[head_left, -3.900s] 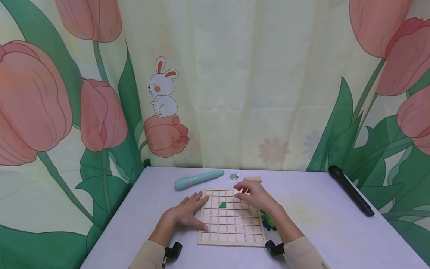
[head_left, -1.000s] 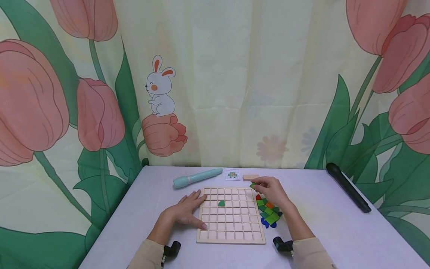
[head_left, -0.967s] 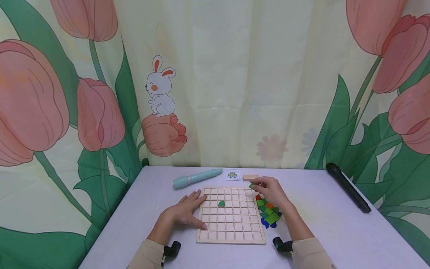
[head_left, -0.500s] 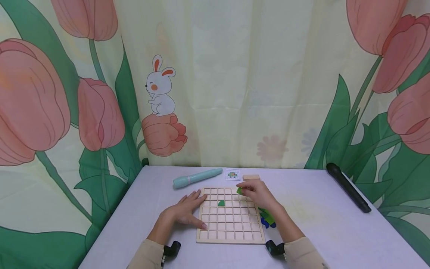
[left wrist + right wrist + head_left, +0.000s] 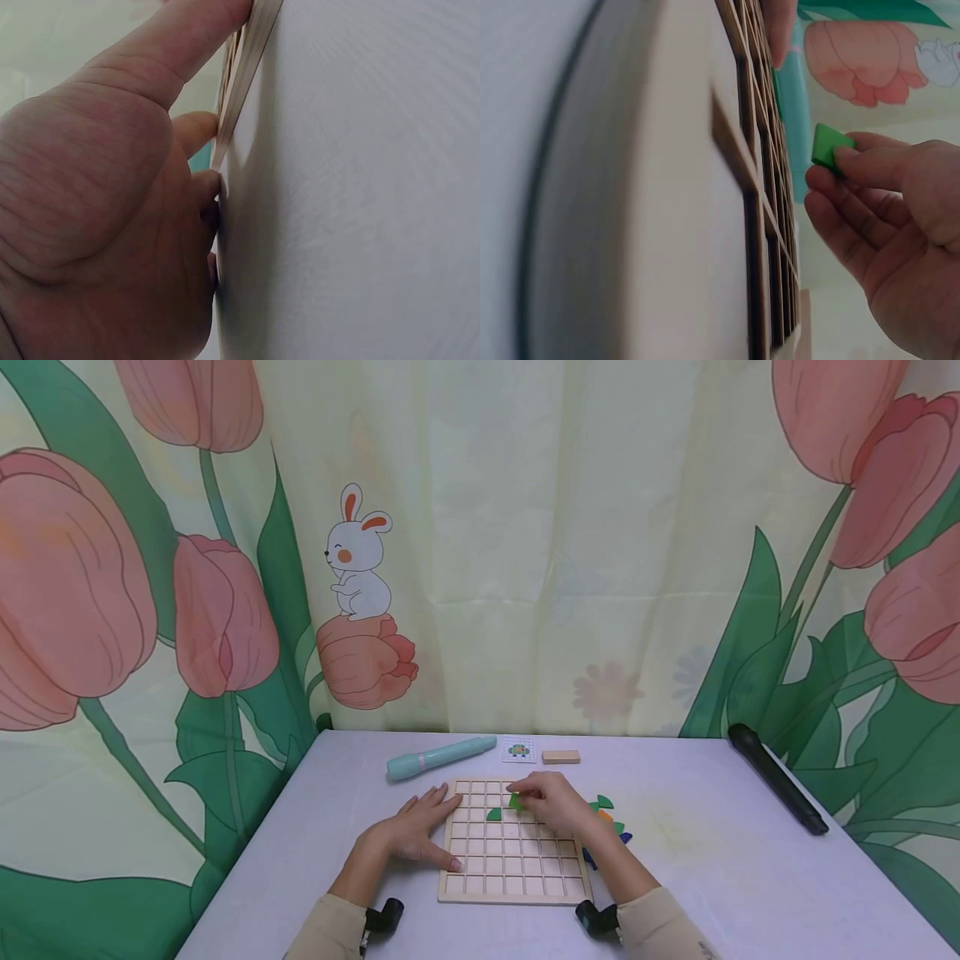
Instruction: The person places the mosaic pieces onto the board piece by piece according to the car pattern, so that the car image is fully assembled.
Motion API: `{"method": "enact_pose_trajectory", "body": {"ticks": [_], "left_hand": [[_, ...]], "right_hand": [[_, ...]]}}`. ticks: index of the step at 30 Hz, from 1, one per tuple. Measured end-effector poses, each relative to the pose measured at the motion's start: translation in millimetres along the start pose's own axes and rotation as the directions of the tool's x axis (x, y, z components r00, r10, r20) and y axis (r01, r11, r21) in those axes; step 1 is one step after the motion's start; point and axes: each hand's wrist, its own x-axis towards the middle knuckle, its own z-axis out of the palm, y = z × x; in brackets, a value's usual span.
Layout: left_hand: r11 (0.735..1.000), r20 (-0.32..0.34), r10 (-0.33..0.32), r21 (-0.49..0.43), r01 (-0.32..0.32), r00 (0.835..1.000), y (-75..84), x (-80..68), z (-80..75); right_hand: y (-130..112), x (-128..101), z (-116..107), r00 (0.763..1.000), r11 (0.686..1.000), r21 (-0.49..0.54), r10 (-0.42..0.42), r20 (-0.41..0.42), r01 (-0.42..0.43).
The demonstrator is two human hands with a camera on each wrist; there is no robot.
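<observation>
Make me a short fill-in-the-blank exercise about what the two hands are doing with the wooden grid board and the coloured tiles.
1. The right hand pinches a tile coloured ____.
2. The left hand rests flat against the ____ edge of the grid board.
3. The number of tiles already lying in the board is ____.
4. The loose tile pile lies to the board's ____ side.

Missing words: green; left; one; right

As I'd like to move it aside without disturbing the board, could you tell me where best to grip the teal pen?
Grip the teal pen at mid-barrel, coming from above with fingers across its width. It lies flat on the table, clear of the wooden board, with both long sides free.
</observation>
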Motion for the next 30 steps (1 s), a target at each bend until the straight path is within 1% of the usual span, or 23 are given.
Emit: {"method": "enact_pose_trajectory", "body": {"ticks": [4, 8, 14, 23, 30], "left_hand": [[1.0, 0.002, 0.004, -0.003, -0.004, 1.0, 0.6, 0.0, -0.6], [1.0, -0.001, 0.003, 0.001, -0.003, 1.0, 0.8, 0.5, -0.5], [1.0, 0.001, -0.006, 0.002, 0.006, 1.0, 0.6, 0.6, -0.3], [1.0, -0.006, 0.004, 0.018, -0.004, 1.0, 0.1, 1.4, -0.1], [1.0, -0.004, 0.01, 0.007, -0.01, 1.0, 2.1, -1.1, -1.4]], "right_hand": [[-1.6, 3.2, 4.9, 1.0, 0.999, -0.05, 0.001, 0.024, 0.0], [-3.4, 5.7, 7.2, 0.999, 0.997, -0.074, -0.013, 0.036, 0.015], [-5.1, 7.0, 9.1, 0.998, 0.996, -0.082, -0.019, 0.056, 0.024], [-6.1, 6.3, 9.3, 0.998, 0.996, -0.082, -0.02, 0.057, 0.025], [-5.7, 4.8, 10.7, 0.998, 0.995, -0.103, 0.0, 0.06, 0.006]]}}
